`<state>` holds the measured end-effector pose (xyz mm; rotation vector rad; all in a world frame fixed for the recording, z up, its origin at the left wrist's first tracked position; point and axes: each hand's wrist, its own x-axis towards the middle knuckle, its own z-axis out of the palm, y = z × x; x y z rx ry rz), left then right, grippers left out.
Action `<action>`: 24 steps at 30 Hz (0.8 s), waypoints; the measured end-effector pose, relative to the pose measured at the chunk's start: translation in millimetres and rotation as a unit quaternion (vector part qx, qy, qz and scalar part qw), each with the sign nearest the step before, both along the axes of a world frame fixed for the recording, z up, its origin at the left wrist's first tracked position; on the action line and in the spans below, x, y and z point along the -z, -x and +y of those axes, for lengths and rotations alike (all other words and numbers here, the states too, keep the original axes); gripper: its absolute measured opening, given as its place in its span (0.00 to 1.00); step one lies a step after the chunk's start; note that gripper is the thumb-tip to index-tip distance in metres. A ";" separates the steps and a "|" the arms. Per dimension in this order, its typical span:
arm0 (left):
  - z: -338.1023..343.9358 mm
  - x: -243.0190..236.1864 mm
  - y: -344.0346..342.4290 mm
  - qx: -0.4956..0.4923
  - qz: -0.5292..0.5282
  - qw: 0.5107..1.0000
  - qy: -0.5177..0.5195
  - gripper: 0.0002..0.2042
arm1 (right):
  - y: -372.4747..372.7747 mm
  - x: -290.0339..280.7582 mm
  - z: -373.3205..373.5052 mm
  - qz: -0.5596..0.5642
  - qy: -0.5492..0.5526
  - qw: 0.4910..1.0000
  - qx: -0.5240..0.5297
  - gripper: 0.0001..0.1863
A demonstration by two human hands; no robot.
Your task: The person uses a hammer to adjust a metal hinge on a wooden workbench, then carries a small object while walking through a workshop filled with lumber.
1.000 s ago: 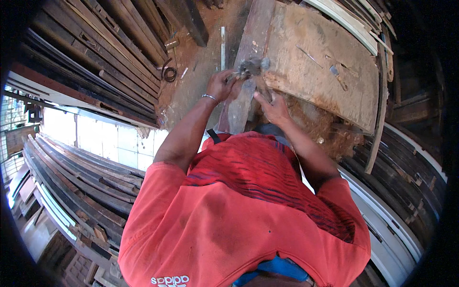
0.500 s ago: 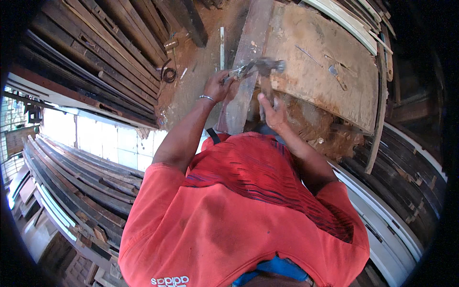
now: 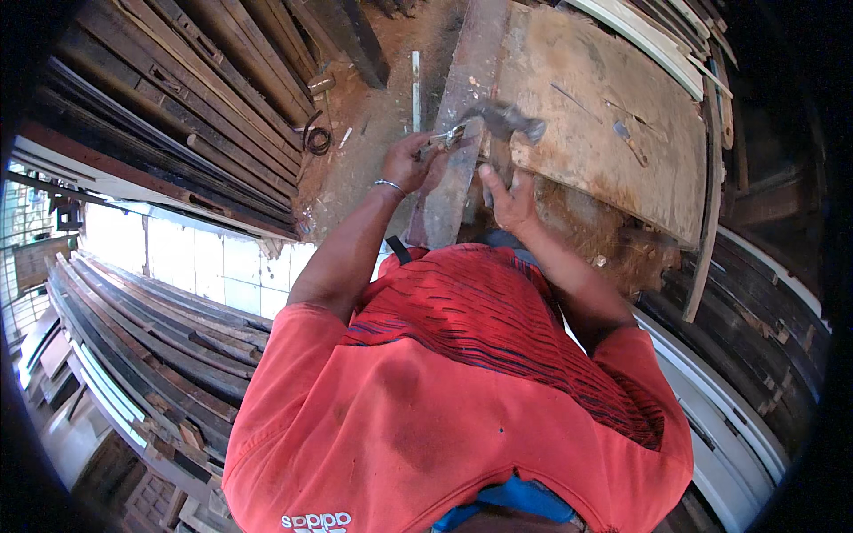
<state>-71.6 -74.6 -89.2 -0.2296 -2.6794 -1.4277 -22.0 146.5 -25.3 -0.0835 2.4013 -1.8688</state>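
Observation:
My right hand (image 3: 513, 202) is wrapped round the handle of a hammer (image 3: 519, 124), whose head is smeared by motion. That head is above the worn wooden plank (image 3: 448, 194) and the edge of the board beside it. Left of the hammer, my left hand (image 3: 406, 163), with a bangle at the wrist, pinches a small shiny metal piece (image 3: 453, 135) over the plank. The metal piece's exact kind is too small and blurred to tell. Whether the hammer touches it cannot be made out.
A broad plywood board (image 3: 591, 98) lies to the right, bearing a tool with a wooden handle (image 3: 633, 147) and a thin rod (image 3: 573, 99). Stacked timber (image 3: 187, 89) fills the far left. A black coil (image 3: 316, 139) and a pale strip (image 3: 416, 89) lie on the dirt floor.
The blurred hammer head has shifted a little to the right, away from the metal piece. My left hand keeps its hold in nearly the same place.

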 end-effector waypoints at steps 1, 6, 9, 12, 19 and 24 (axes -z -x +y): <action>-0.3 2.7 1.3 0.009 0.026 1.000 -0.005 0.13 | -0.9 3.9 0.7 0.047 -0.007 0.999 0.006 0.29; -5.5 -0.5 -2.0 0.041 0.057 0.998 -0.005 0.12 | 10.6 -35.3 2.4 -0.189 -0.063 0.979 -0.031 0.23; -3.7 -23.1 -15.4 0.043 0.103 0.992 -0.050 0.09 | 13.6 -61.0 -5.0 -0.118 0.029 0.992 0.015 0.24; -2.1 -75.5 -34.8 0.034 0.125 0.988 -0.088 0.09 | 14.5 -89.2 -14.7 -0.029 0.137 0.989 0.036 0.27; 1.5 -168.9 -60.6 -0.011 0.166 0.986 -0.029 0.12 | 13.1 -131.8 -38.2 0.022 0.226 0.972 -0.059 0.29; -4.0 -185.4 -64.9 -0.015 0.202 0.979 -0.019 0.14 | 15.0 -151.1 -41.3 0.010 0.190 0.977 -0.098 0.25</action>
